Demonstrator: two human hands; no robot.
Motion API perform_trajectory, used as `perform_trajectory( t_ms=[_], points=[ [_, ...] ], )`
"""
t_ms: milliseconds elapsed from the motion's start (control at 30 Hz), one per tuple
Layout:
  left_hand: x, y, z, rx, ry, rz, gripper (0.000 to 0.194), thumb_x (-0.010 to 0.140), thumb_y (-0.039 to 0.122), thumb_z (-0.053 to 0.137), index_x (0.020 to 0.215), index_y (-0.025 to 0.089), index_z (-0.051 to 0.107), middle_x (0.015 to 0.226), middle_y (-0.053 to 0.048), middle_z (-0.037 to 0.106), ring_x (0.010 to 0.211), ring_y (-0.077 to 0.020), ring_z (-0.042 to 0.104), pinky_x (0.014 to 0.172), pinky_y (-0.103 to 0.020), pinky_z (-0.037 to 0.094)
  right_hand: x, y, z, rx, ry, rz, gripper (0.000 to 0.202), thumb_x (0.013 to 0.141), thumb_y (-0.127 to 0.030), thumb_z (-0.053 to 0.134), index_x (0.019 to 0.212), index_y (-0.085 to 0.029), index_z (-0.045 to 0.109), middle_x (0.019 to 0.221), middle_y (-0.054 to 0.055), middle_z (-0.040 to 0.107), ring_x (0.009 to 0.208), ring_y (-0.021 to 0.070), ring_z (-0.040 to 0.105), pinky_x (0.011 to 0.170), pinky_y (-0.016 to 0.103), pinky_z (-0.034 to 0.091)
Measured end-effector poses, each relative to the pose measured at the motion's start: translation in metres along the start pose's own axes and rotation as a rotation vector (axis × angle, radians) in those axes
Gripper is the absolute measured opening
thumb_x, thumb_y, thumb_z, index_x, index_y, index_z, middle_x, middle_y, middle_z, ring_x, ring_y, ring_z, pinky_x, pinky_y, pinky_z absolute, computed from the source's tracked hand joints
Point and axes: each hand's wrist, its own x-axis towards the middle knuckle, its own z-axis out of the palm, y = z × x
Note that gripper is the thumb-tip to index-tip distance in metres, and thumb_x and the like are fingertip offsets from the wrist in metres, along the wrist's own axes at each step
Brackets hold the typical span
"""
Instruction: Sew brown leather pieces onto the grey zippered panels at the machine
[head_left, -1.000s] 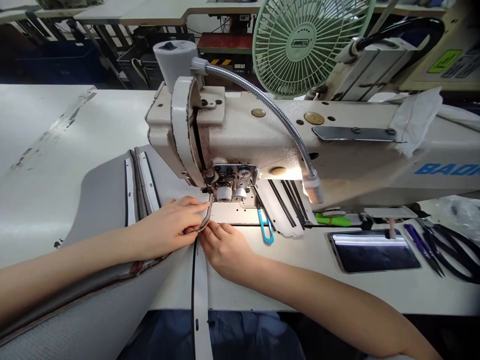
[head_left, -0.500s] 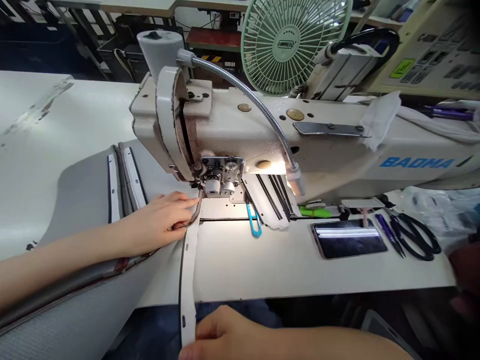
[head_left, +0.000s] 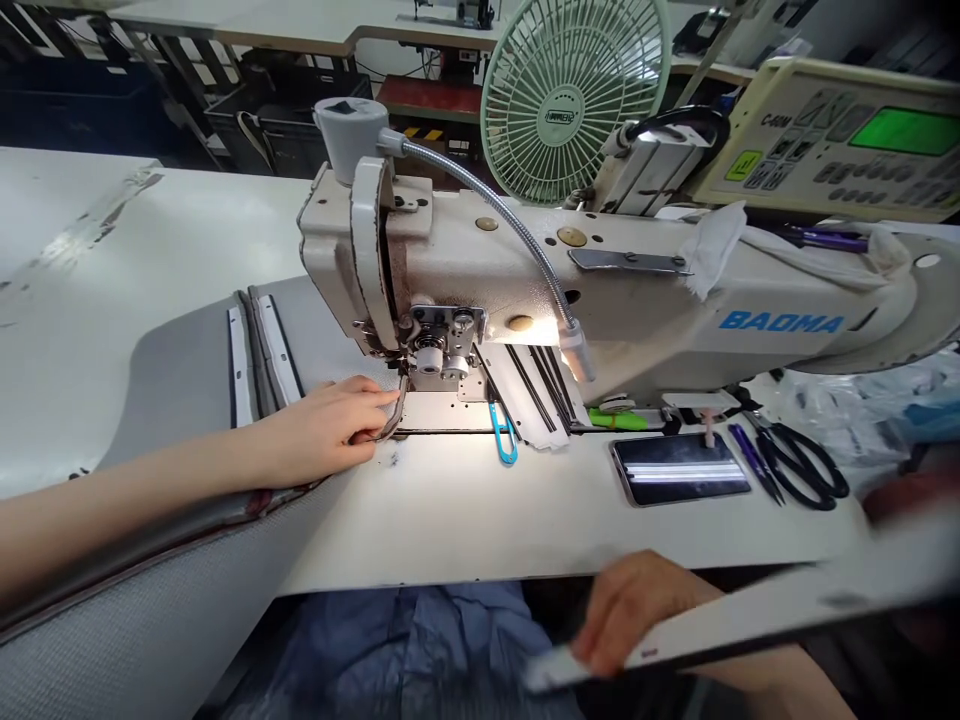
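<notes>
Right hand (head_left: 641, 605): closed on white strip (head_left: 750, 615), blurred, past front edge of table (head_left: 465, 530). Left hand (head_left: 322, 425): on grey panel (head_left: 202, 590); pinching or only pressing, cannot tell. Panel corner: at stitching point of sewing machine (head_left: 487, 270). Step, as judged: strip handling, panel held. Next move likely calls for unshifted panel corner. Versus earlier frame: strip beside panel then; now swung right.

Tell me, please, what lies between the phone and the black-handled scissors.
A slim purple-handled tool lies on the table between the phone and the black-handled scissors, as the head view shows.
</notes>
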Motion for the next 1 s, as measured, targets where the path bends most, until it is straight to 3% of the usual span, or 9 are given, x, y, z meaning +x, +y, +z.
perform_trajectory(
  t_ms=[67,167,267,367,500,733,1000],
  points=[
    [0.0,0.0,0.001,-0.006,0.021,0.014,0.026,0.086,0.022,0.044,0.061,0.017,0.037,0.134,-0.002,0.057,0.123,-0.0264,0.046,0.09,-0.038,0.044,0.029,-0.011,0.002,-0.238,0.241,-0.285,0.064,0.098,-0.062,0.029,0.107,-0.02,0.076,0.108,0.018,0.072,0.1,0.0208,0.07,0.083,0.03,0.052],
    [0.0,-0.002,0.003,0.011,0.069,0.039,0.027,0.087,0.022,0.044,0.062,0.017,0.038,0.132,0.0,0.058,0.121,-0.0248,0.047,0.09,-0.035,0.043,0.098,-0.012,0.013,-0.826,0.479,-0.379,0.04,0.104,-0.027,0.032,0.121,-0.019,0.068,0.122,0.015,0.068,0.111,0.0197,0.065,0.093,0.034,0.053],
    [0.0,-0.003,0.004,0.034,0.078,0.058,0.025,0.088,0.022,0.043,0.063,0.017,0.042,0.14,-0.002,0.054,0.123,-0.0249,0.046,0.091,-0.037,0.043,0.165,0.002,0.035,-1.343,0.441,-0.381,0.036,0.099,-0.012,0.036,0.122,-0.014,0.065,0.125,0.013,0.066,0.113,0.0222,0.061,0.088,0.039,0.055],
    [-0.001,-0.002,0.002,0.018,0.055,0.035,0.025,0.089,0.022,0.043,0.064,0.017,0.042,0.145,-0.002,0.05,0.127,-0.0262,0.044,0.095,-0.04,0.041,0.2,0.014,0.061,-1.504,0.332,-0.436,0.035,0.096,-0.012,0.041,0.124,-0.008,0.061,0.127,0.017,0.064,0.12,0.026,0.057,0.086,0.04,0.054],
    [0.0,-0.001,0.0,-0.009,0.027,0.003,0.027,0.089,0.022,0.044,0.063,0.017,0.041,0.148,-0.003,0.046,0.13,-0.027,0.041,0.098,-0.041,0.04,0.209,0.015,0.075,-1.593,0.316,-0.557,0.039,0.095,-0.012,0.04,0.125,0.007,0.057,0.127,0.028,0.06,0.12,0.0339,0.058,0.082,0.044,0.054],
    [0.002,-0.004,0.001,0.003,0.008,-0.003,0.026,0.091,0.021,0.041,0.066,0.018,0.043,0.148,-0.003,0.046,0.134,-0.026,0.038,0.101,-0.043,0.038,0.22,0.018,0.066,-1.577,0.402,-0.6,0.039,0.096,-0.011,0.038,0.123,0.006,0.059,0.124,0.027,0.062,0.116,0.0336,0.061,0.082,0.043,0.054],
    [0.004,-0.005,0.005,-0.019,0.026,0.005,0.026,0.092,0.024,0.045,0.066,0.018,0.047,0.145,-0.006,0.049,0.133,-0.0303,0.039,0.103,-0.048,0.038,0.216,0.017,0.065,-1.534,0.334,-0.603,0.038,0.095,-0.011,0.04,0.124,0.006,0.058,0.124,0.028,0.062,0.117,0.0333,0.06,0.083,0.043,0.053]
  ],
)
